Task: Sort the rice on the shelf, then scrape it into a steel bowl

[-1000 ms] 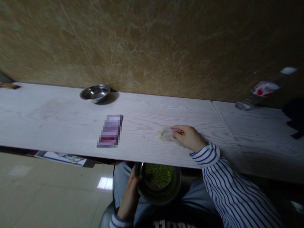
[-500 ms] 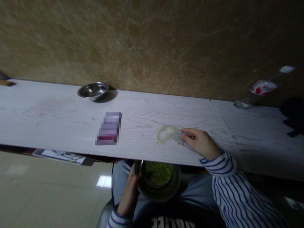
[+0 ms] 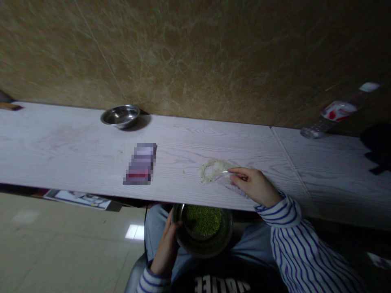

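Fingers of the right hand [image 3: 255,186] are closed in a light pinch on the edge of a thin clear plastic bag [image 3: 225,180], and I see no gap at the fingertips. That bag lies flat on a white wood-grain tabletop [image 3: 76,156], its far end against a ring of pale grains [image 3: 209,173], all of it just past the table edge and a little right of the steel bowl [image 3: 210,246] on the lap. From my feed, the bag looks feather-light, soft and slippery, so an edge pinch seems the safest hold. The grains look loose enough to scatter at a touch.

Right wrist is low and bent, with the forearm reaching in from the bottom right corner in a blue-striped sleeve [image 3: 293,240]. Over at the bowl, the left hand [image 3: 166,249] wraps its near side, fingers curled at the rim, holding it against the jeans [image 3: 157,228]. Green mung beans [image 3: 203,220] fill the bottom; they'd pour easily, and that slick steel looks best held by the rim. Farther out from that bowl, a blurred packet [image 3: 140,164] lies on the tabletop up and to the left, with a shallow steel dish [image 3: 120,116] beyond it by the wall. A plastic bottle [image 3: 328,119] lies well off to the right.
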### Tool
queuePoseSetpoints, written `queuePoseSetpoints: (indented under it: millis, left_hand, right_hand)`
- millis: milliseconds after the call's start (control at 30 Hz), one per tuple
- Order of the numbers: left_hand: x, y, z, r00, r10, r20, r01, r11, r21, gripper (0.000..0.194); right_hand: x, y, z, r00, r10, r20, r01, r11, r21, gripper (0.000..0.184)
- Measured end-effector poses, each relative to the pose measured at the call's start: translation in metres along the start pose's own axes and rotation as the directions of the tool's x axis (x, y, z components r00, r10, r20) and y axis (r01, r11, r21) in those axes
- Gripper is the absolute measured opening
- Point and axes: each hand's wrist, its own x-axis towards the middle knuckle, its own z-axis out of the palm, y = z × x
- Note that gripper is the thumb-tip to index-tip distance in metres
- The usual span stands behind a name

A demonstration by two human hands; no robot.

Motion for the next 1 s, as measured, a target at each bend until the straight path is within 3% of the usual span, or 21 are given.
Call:
queuePoseSetpoints:
  millis: [133,367,833,1000]
  left_hand:
    - [-0.004,0.006,0.006,1.0,-0.027,0.006,0.027,1.0,-0.012,0.053]
    - [-0.01,0.013,0.014,0.999,-0.043,0.002,0.043,0.999,-0.021,0.063]
    - [-0.008,0.011,0.013,0.997,-0.072,0.022,0.074,0.996,-0.057,0.064]
    - [-0.008,0.011,0.012,0.996,-0.084,0.007,0.084,0.994,-0.063,0.066]
  right_hand:
    - [0.002,0.001,0.003,0.999,0.028,-0.025,-0.027,1.0,0.01,0.029]
    - [0.0,-0.007,0.011,0.996,0.009,0.083,-0.016,0.996,0.083,0.03]
    - [-0.011,-0.003,0.01,0.998,0.022,0.052,-0.028,0.992,0.126,0.028]
    - [-0.017,-0.004,0.013,0.996,0.017,0.089,-0.028,0.992,0.123,0.029]
